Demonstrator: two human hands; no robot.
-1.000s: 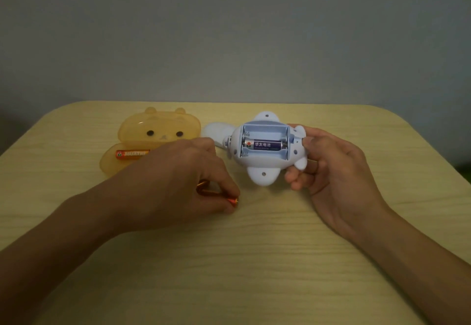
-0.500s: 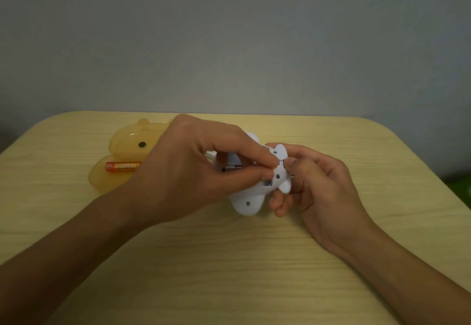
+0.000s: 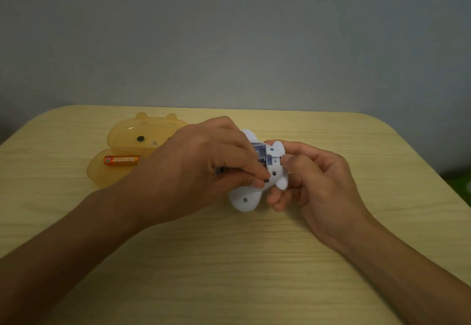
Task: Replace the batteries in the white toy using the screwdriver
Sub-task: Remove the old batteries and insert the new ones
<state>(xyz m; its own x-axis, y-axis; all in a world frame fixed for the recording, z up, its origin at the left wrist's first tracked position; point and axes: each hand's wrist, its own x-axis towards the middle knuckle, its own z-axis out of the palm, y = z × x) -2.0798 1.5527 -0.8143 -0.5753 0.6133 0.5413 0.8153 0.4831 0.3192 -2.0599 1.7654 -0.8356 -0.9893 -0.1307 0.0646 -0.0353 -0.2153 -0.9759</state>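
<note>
1. We see the white toy held just above the wooden table, between the two hands. It is a rounded, smooth plastic body with lobes like stubby limbs, small dark screw holes in its shell, and an open battery compartment showing bluish walls.
2. Our right hand grips the toy from its right side, thumb on top and fingers curled beneath.
3. Our left hand covers the toy's left half, its fingertips pinched together at the compartment's edge. A small dark object shows between those fingers; we cannot tell what it is.
4. Left of the toy, partly behind the left hand, lies an orange translucent bear-shaped case, open, its lid showing dark eyes.
5. In the case's near half rests an orange battery with white lettering, lying flat and pointing toward the toy.
</note>
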